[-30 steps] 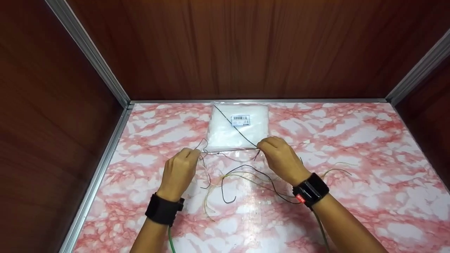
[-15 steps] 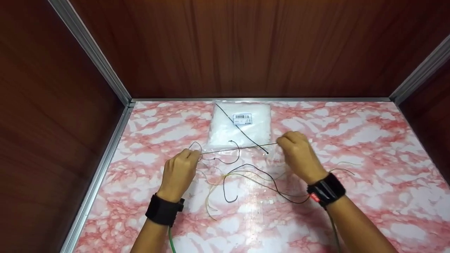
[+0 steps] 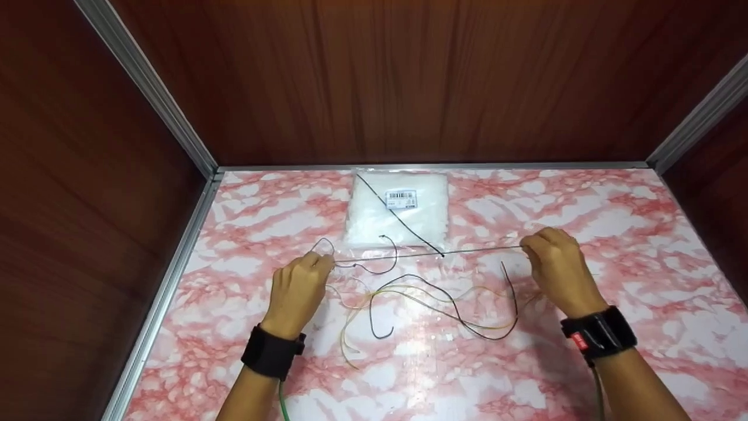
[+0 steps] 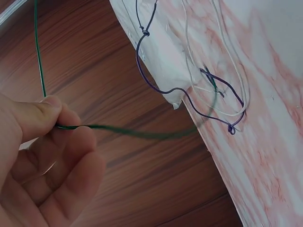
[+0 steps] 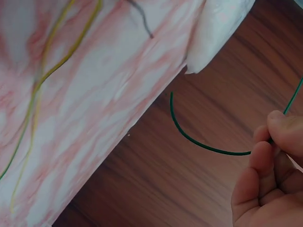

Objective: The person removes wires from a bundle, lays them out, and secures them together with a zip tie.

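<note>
A thin green wire (image 3: 479, 250) runs nearly straight between my two hands, above the table. My left hand (image 3: 297, 286) pinches it between thumb and index finger, the other fingers loosely curled; a bent tail of the wire (image 4: 142, 135) shows past the pinch in the left wrist view. At the right, my right hand (image 3: 561, 268) pinches the wire between thumb and fingertips, and a curved free end (image 5: 208, 148) sticks out. Close to my left hand lies a dark, purplish wire (image 4: 187, 97) with small knots, beside pale wires (image 4: 222, 38).
At the back lies a clear bag of white material (image 3: 365, 225) bearing a barcode label (image 3: 401, 199). A black strand (image 3: 409, 228) crosses it diagonally. Loose black wire (image 3: 450, 297) and yellowish wires (image 3: 349, 333) lie on the marbled table (image 3: 467, 386). Wood panels (image 3: 397, 82) enclose the back and sides.
My right hand has moved right, away from the bag, and the wire span between my hands has grown longer. The knotted dark wire has come into plainer view. My left hand has barely moved.
</note>
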A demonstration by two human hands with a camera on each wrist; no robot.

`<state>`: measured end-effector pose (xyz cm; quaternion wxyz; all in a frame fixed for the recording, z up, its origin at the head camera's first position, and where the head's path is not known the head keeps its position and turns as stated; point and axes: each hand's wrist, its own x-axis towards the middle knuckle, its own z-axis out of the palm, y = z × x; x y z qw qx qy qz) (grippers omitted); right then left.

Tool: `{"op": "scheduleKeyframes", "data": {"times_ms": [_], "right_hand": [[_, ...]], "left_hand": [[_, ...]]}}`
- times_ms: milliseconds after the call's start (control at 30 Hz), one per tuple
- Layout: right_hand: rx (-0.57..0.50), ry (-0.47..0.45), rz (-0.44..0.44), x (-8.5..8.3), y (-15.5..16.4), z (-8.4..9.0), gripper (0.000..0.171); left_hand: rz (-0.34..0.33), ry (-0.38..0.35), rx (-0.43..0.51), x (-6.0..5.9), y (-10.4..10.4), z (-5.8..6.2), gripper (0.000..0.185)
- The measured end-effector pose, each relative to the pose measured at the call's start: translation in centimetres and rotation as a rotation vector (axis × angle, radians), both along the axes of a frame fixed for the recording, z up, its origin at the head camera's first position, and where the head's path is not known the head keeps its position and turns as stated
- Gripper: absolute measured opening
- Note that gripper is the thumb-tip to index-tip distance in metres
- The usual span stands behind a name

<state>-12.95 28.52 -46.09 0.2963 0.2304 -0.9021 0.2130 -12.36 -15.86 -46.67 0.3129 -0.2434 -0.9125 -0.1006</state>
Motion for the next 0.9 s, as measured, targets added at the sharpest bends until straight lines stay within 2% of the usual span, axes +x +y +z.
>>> {"op": "scheduleKeyframes", "data": {"times_ms": [133, 367, 533, 633, 700, 800, 900], "right_hand": [[0.007, -0.036, -0.020, 0.6, 1.6, -0.5, 0.019], [0.044, -0.146, -0.139, 1.9, 4.6, -1.4, 0.024], [0.096, -0.289, -0.176, 2.8, 6.1, -2.0, 0.039], [0.116, -0.399, -0.199, 3.3, 7.0, -2.2, 0.036], [0.131, -0.452, -0.224, 3.6, 7.6, -2.5, 0.028], [0.148, -0.494, -0.230, 3.8, 8.2, -3.0, 0.017], [0.156, -0.500, -0.220, 3.8, 8.3, -3.4, 0.013]], "left_hand": [[0.021, -0.004, -0.039, 0.1, -0.1, -0.2, 0.015], [0.038, -0.019, -0.063, 0.3, -0.6, -0.6, 0.020], [0.009, -0.035, -0.062, 0.6, -1.0, -1.0, 0.027], [-0.017, -0.074, -0.092, 0.8, -0.8, -1.3, 0.031], [-0.040, -0.127, -0.135, 1.0, -0.4, -1.7, 0.032], [-0.073, -0.207, -0.215, 1.4, 0.0, -2.7, 0.032], [-0.064, -0.261, -0.260, 1.6, 0.2, -3.6, 0.031]]}}
